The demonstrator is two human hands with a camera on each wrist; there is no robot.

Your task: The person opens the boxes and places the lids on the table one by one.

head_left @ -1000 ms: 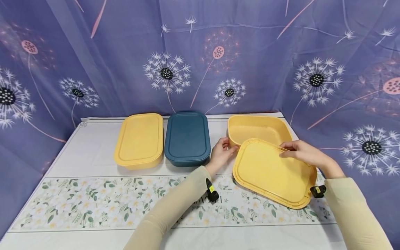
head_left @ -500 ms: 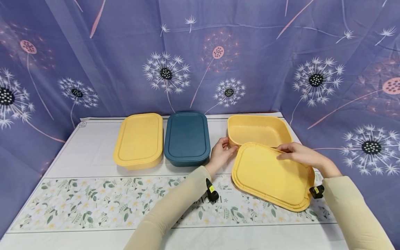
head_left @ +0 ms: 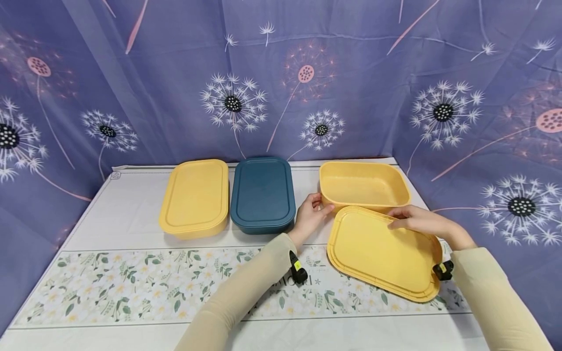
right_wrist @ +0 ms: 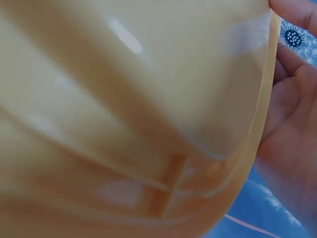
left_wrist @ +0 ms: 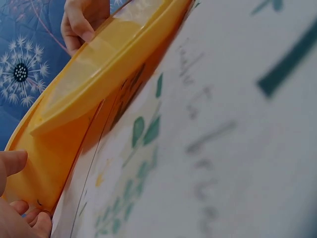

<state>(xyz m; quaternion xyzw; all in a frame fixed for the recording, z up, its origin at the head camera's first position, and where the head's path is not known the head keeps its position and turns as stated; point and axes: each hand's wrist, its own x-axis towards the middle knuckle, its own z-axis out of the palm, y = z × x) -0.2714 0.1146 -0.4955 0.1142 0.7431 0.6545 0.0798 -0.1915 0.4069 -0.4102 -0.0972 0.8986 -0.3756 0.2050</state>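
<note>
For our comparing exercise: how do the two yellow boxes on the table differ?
The left yellow box is closed under its lid and untouched; the right yellow box is open, its lid off, held by the right hand, while the left hand grips its corner. Both are rectangular and round-cornered.

Cream long sleeves (head_left: pixel 246 292), black wrist cameras (head_left: pixel 297 267) with yellow marks

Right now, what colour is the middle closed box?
Dark teal blue box, seen best in the head view.
</note>
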